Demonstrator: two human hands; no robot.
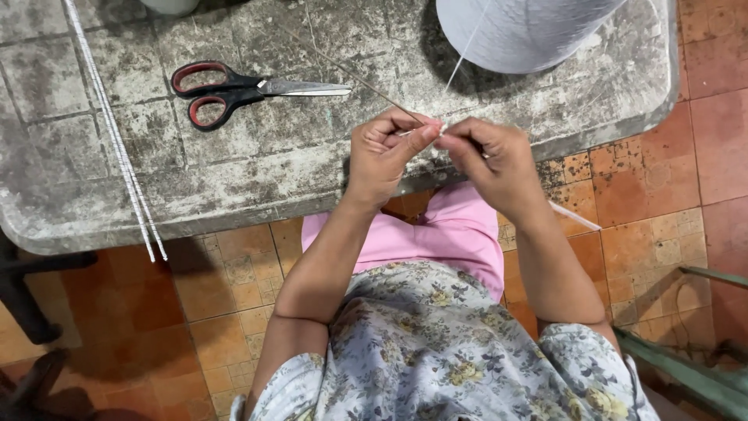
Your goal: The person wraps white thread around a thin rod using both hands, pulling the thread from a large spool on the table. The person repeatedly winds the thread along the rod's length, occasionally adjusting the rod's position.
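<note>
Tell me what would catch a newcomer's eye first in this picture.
Most likely the left hand and right hand, pinched together at the table's near edge around a thin stick and a white thread. The thread runs up to a big white spool at the table's far edge. Red-handled scissors lie on the worn tabletop, left of the hands.

Worn grey tabletop [257, 168], stained; orange tiled floor [647, 179]; green metal frame [693, 378] at right.

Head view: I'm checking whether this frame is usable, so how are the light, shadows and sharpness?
Head view: soft, even light, no glare; scissors and left hand sharp; the cone of white thread throws a dark shadow on the table; corners darker.
</note>
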